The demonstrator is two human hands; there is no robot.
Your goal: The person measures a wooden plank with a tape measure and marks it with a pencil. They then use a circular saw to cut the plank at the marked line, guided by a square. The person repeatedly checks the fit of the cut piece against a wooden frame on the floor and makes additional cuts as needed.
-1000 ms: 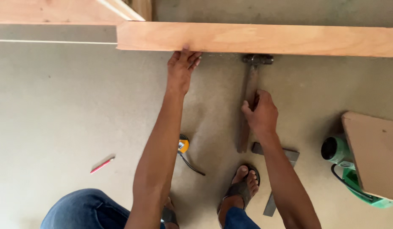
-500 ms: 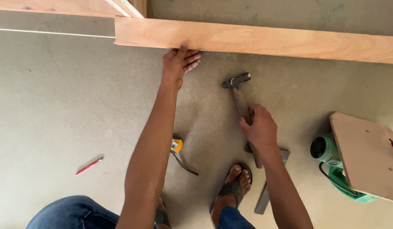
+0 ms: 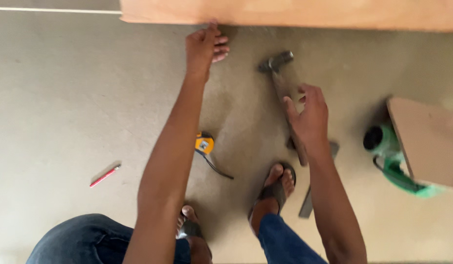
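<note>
A: Where are the hands right now?

B: The left hand reaches up to the lower edge of the plank, fingertips against the wood, fingers curled but closed on nothing. The right hand has its grip around the handle of the hammer.

A: What has changed in the last second?

B: A second ago the hammer head was up against the plank's underside. Half a second ago it had come away, and now it sits lower again and tilted, head to the upper left, well clear of the wood. The head is blurred, so it is moving. The right hand's fingers also look looser, partly spread over the handle, though the handle still passes through the palm.

A: And the left hand?

B: It has stayed at the same spot on the plank throughout. The plank itself has slid towards the top edge of the view, which I take to be the head tipping, not the wood moving.

A: What do you make of it?

B: My judgement: the hammer has drawn back from the wood while the left hand holds its place there.

A: What else is around?

B: On the floor: a yellow tape, a red pencil, a metal square, and a green tool beneath a board at right. Sandalled feet stand below.
</note>
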